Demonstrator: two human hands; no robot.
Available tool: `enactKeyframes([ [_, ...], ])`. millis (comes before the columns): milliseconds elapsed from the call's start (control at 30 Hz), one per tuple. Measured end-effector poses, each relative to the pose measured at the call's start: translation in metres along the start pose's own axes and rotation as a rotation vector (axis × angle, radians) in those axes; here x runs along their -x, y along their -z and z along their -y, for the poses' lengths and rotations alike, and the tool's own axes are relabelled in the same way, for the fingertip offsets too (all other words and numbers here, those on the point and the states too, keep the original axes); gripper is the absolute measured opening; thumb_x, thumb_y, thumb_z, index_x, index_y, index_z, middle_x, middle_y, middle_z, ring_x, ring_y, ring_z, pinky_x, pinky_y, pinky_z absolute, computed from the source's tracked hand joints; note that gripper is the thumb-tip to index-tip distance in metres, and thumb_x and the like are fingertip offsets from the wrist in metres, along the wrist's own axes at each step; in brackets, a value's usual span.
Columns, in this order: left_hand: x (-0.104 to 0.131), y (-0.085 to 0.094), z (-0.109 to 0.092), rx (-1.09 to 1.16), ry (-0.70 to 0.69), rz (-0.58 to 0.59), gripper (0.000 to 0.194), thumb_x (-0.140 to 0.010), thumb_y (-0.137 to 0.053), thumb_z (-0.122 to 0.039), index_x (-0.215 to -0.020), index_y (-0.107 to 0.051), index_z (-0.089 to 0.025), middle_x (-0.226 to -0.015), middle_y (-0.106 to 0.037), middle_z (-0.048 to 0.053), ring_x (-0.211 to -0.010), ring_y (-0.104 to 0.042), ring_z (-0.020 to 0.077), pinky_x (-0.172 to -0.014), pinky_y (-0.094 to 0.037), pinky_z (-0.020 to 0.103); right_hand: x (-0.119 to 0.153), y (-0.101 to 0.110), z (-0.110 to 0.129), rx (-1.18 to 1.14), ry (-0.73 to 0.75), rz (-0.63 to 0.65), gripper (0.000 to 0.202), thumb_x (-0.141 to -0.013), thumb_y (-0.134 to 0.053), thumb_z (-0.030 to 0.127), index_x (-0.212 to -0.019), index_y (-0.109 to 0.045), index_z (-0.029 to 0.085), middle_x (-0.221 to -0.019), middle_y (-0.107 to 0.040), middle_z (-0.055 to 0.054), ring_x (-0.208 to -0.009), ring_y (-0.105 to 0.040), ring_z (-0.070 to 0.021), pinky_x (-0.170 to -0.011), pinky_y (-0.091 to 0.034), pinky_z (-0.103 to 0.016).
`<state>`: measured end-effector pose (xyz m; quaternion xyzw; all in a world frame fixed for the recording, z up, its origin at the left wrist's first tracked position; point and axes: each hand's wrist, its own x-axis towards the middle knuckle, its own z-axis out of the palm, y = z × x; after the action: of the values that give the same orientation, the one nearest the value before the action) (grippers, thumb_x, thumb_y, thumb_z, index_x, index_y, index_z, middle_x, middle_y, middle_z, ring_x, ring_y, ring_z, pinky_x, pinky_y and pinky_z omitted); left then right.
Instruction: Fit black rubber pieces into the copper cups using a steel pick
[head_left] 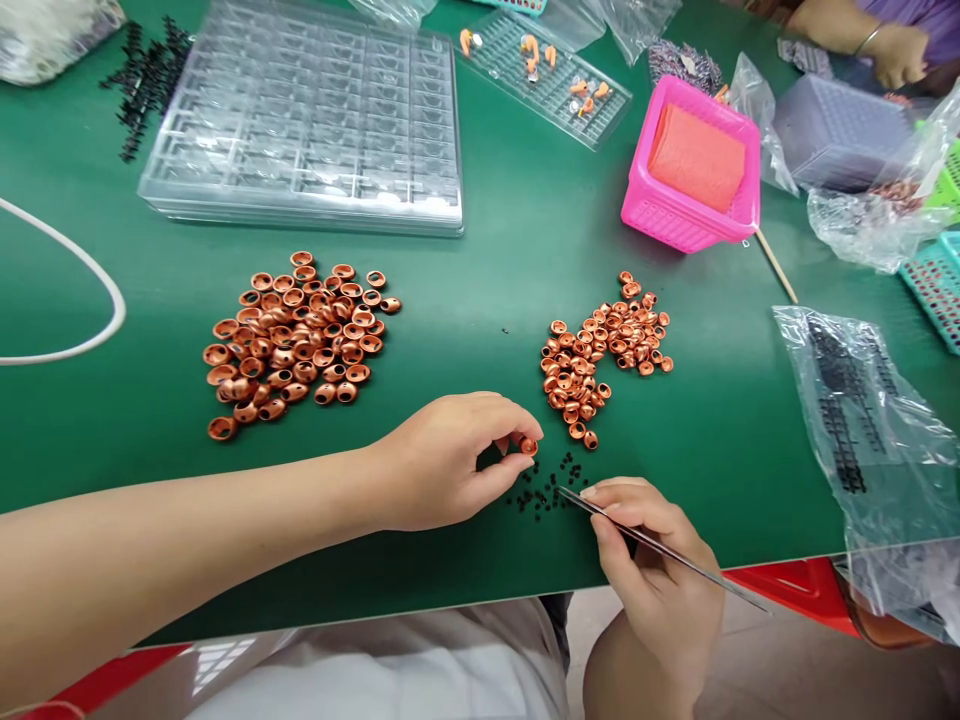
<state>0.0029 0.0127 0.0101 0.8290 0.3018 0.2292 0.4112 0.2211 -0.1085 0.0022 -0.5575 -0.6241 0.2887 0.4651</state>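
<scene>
Between thumb and fingertips, my left hand (450, 460) pinches one small copper-coloured cup (529, 446), its hollow side showing. My right hand (660, 570) grips metal tweezers (660, 547); their tips point left, at a scatter of tiny black pieces (536, 498) on the green table. Whether the tips hold a piece is too small to tell. Just beyond my hands lies a pile of copper-coloured cups (577, 370). A wider pile of similar cups (300, 330), several with holes in their sides, spreads out beyond my left forearm.
Stacked clear plastic trays (315, 120) stand at the back left, beside black sprue parts (150, 80). A pink basket (690, 225) and a grid tray with orange parts (551, 75) are farther back. A plastic bag (862, 420) lies right. Another person's hand (896, 55) shows top right.
</scene>
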Motion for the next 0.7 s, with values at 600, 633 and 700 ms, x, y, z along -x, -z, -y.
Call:
enactKeyframes([
  [600, 0.005, -0.009, 0.004, 0.022, -0.167, 0.006, 0.012, -0.09, -0.057, -0.015, -0.1, -0.064, -0.014, -0.085, -0.069, 0.003, -0.076, -0.059, 0.0142, -0.069, -0.046, 0.025, -0.005, -0.03, 0.01, -0.099, 0.173, -0.339, 0.027, -0.079, -0.062, -0.003, -0.096, -0.062, 0.018, -0.085, -0.07, -0.003, -0.08, -0.07, -0.0205, -0.07, -0.06, -0.04],
  [633, 0.006, -0.009, 0.003, 0.02, -0.167, 0.007, 0.012, -0.09, -0.057, -0.015, -0.1, -0.064, -0.014, -0.085, -0.069, 0.003, -0.076, -0.059, 0.0144, -0.07, -0.046, 0.025, -0.005, -0.034, 0.011, -0.104, 0.178, -0.343, 0.028, -0.079, -0.062, -0.004, -0.096, -0.062, 0.018, -0.085, -0.07, -0.003, -0.081, -0.07, -0.0208, -0.069, -0.06, -0.041],
  [700, 0.006, -0.008, 0.002, 0.019, -0.16, 0.011, 0.012, -0.091, -0.057, -0.014, -0.1, -0.064, -0.012, -0.085, -0.069, 0.004, -0.076, -0.059, 0.0148, -0.07, -0.047, 0.026, -0.005, -0.04, 0.011, -0.081, 0.168, -0.335, 0.028, -0.079, -0.062, -0.004, -0.096, -0.062, 0.018, -0.086, -0.07, -0.004, -0.082, -0.07, -0.0208, -0.07, -0.06, -0.041],
])
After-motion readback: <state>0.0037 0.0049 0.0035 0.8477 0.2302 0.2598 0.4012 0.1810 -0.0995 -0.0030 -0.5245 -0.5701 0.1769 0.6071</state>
